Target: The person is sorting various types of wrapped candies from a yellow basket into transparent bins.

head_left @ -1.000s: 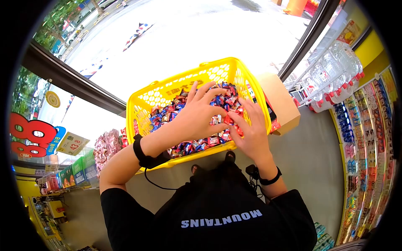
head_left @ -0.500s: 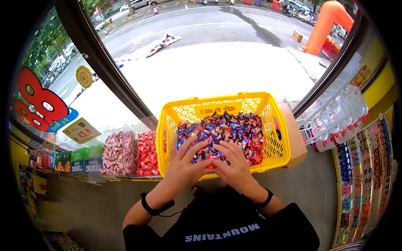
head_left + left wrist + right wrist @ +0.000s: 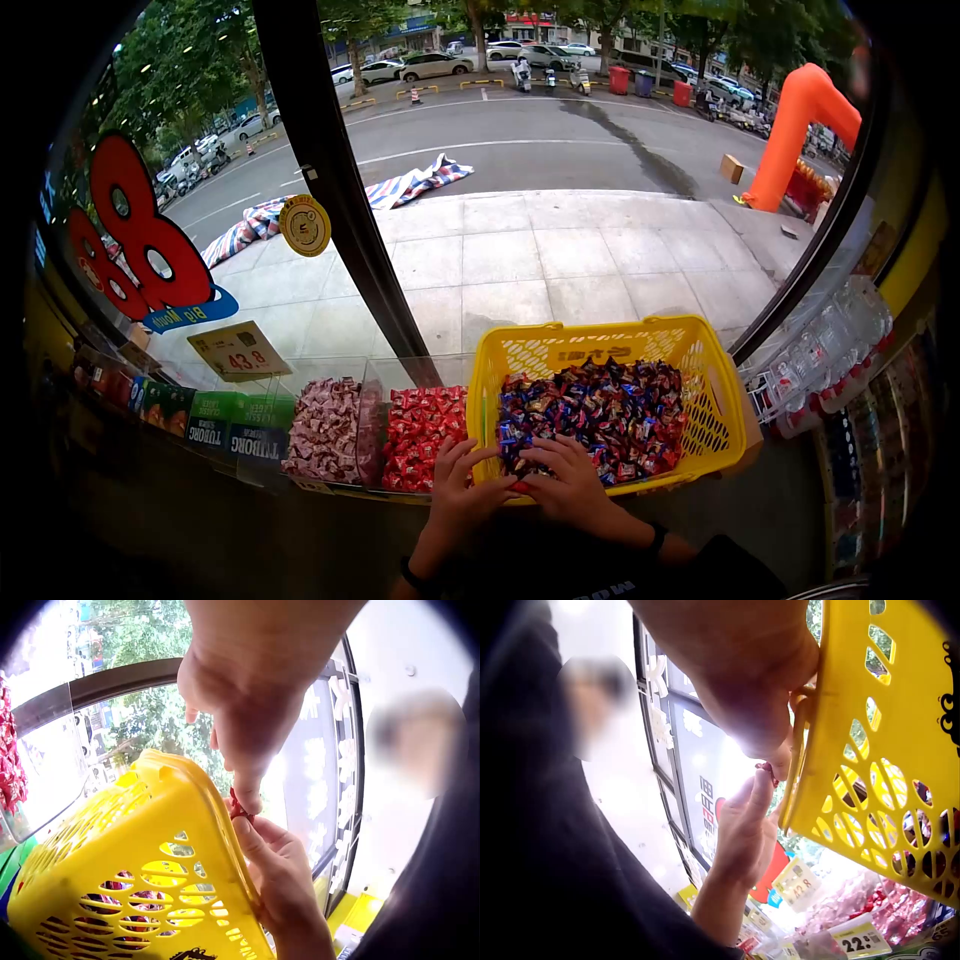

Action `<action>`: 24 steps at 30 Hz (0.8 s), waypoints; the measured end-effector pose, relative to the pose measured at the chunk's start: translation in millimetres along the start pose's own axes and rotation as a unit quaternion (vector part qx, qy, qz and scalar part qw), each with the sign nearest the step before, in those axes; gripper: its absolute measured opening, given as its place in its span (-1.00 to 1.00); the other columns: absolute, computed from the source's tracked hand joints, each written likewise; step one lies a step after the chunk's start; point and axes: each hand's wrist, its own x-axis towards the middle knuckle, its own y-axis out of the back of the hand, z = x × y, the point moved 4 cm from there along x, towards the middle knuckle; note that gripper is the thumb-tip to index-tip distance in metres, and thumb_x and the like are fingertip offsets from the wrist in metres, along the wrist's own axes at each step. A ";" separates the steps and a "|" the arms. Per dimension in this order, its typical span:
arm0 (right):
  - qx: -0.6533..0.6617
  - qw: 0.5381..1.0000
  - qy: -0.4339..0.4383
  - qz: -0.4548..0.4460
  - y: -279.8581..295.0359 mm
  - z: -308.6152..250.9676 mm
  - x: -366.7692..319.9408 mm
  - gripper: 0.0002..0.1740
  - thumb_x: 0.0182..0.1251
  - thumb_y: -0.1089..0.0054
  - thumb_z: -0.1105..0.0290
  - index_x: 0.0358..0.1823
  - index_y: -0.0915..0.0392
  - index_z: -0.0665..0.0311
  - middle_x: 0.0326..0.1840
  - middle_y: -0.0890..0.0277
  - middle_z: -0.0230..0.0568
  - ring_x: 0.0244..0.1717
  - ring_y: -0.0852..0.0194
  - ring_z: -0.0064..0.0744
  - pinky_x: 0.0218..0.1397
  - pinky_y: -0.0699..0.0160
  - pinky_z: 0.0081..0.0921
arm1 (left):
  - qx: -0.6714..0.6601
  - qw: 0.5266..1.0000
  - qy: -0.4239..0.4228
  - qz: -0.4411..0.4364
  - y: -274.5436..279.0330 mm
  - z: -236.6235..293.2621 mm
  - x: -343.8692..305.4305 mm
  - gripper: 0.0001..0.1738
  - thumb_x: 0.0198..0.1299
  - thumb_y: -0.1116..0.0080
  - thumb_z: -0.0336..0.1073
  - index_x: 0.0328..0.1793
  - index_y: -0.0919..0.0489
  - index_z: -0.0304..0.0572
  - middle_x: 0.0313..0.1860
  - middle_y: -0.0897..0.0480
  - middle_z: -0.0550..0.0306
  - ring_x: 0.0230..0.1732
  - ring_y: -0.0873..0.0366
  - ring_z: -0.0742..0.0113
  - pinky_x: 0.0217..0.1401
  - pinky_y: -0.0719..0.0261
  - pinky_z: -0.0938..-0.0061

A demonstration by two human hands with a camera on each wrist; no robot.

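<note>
A small red-wrapped candy [image 3: 240, 807] is held between the fingertips of both hands, at the near rim of a yellow plastic basket [image 3: 735, 400]. My left hand [image 3: 462, 498] pinches it from the left, its other fingers spread. From the right, my right hand [image 3: 572, 488] pinches it, with thumb and index meeting the left fingertips. In the right wrist view the candy [image 3: 768, 771] shows as a red scrap between the two hands. Many wrapped candies [image 3: 595, 410], blue, red and dark, fill the basket beyond the fingers.
Left of the basket stand clear bins of red candies [image 3: 425, 430] and pink candies [image 3: 325, 430], then green beer boxes [image 3: 215, 415]. A price sign [image 3: 240, 350] rises above them. Glass and a dark window post [image 3: 345, 190] lie ahead. Bottled water [image 3: 840, 330] is racked at right.
The head view has tilted up, so basket and hands sit lower in it. Both hands have drawn back from over the candies to the basket's near rim, with the red candy between them.
</note>
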 end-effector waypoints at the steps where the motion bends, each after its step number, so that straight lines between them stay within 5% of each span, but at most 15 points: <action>1: -0.007 1.000 0.000 -0.007 -2.7 -3.4 2.0 -0.77 0.29 -0.58 0.26 -0.08 -0.76 0.07 0.42 -0.63 -0.27 0.52 -0.51 -0.08 0.58 -0.38 0.08 | -0.015 1.000 0.002 -0.008 0.8 -6.6 -1.9 -0.57 -0.17 -0.77 -0.11 -0.07 -0.92 0.35 0.34 -0.67 0.20 0.48 -0.51 -0.07 0.67 -0.35 -0.31; 6: -0.053 0.997 0.022 -0.041 -2.4 -12.5 13.3 -0.75 0.30 -0.55 0.28 -0.01 -0.79 -0.01 0.43 -0.61 -0.29 0.58 -0.44 -0.10 0.65 -0.32 0.12 | -0.039 0.999 -0.026 -0.011 4.6 -21.9 -3.8 -0.52 -0.16 -0.78 -0.14 -0.01 -0.91 0.32 0.32 -0.68 0.18 0.46 -0.53 -0.06 0.63 -0.45 -0.25; 13: -0.061 0.998 -0.029 -0.013 -1.1 -17.9 18.2 -0.65 0.20 -0.63 0.33 0.00 -0.73 0.11 0.40 -0.59 -0.07 0.47 -0.54 0.09 0.54 -0.50 0.15 | -0.068 0.995 -0.063 0.027 14.5 -36.0 10.5 -0.63 -0.03 -0.68 -0.25 -0.05 -0.87 0.31 0.29 -0.71 0.25 0.43 -0.56 0.00 0.64 -0.42 -0.19; 18: -0.088 0.989 -0.120 0.003 -5.9 -16.8 16.5 -0.66 0.23 -0.59 0.41 0.03 -0.75 0.19 0.44 -0.55 0.00 0.48 -0.50 0.17 0.54 -0.49 0.13 | 0.084 0.994 0.030 0.066 38.0 -91.9 1.4 -0.76 0.05 -0.68 -0.28 -0.16 -0.83 0.06 0.31 -0.62 0.15 0.59 -0.41 -0.14 0.78 -0.18 -0.25; 24: -0.137 0.981 -0.135 0.027 -8.1 -19.0 20.7 -0.72 0.22 -0.56 0.47 -0.03 -0.76 0.24 0.43 -0.56 0.04 0.47 -0.51 0.17 0.48 -0.55 0.06 | 0.242 0.960 0.137 0.028 67.2 -175.4 -63.2 -0.82 0.07 -0.67 -0.22 -0.28 -0.81 0.05 0.40 -0.56 0.21 0.65 -0.29 -0.10 0.78 0.02 -0.48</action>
